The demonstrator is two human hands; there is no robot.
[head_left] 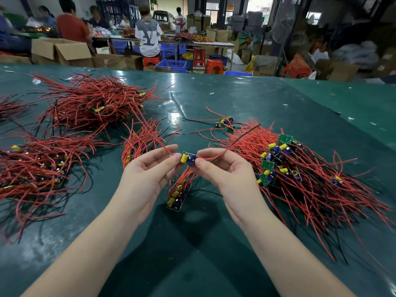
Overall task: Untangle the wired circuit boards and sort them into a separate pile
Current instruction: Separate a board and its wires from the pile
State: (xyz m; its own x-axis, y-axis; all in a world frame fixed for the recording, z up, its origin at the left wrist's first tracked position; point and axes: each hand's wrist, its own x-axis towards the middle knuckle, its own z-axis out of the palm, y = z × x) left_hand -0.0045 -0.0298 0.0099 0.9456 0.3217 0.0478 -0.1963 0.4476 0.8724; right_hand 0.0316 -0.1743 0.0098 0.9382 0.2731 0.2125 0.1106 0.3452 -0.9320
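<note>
A small green circuit board (188,157) with a yellow and a blue capacitor is held up between both hands above the green table (246,99). My left hand (150,174) pinches its left end and a red wire. My right hand (222,170) pinches its right end, where another red wire arcs off to the right. Below them a short row of boards (177,195) lies on the table with its wires pointing up. A big tangled heap of wired boards (300,172) spreads to the right of my right hand.
Further piles of red-wired boards lie at the left (36,166), far left-centre (94,103) and just left of my hands (141,140). A few loose boards (225,122) sit behind. Beyond the table's far edge are people, cardboard boxes, blue crates and red stools.
</note>
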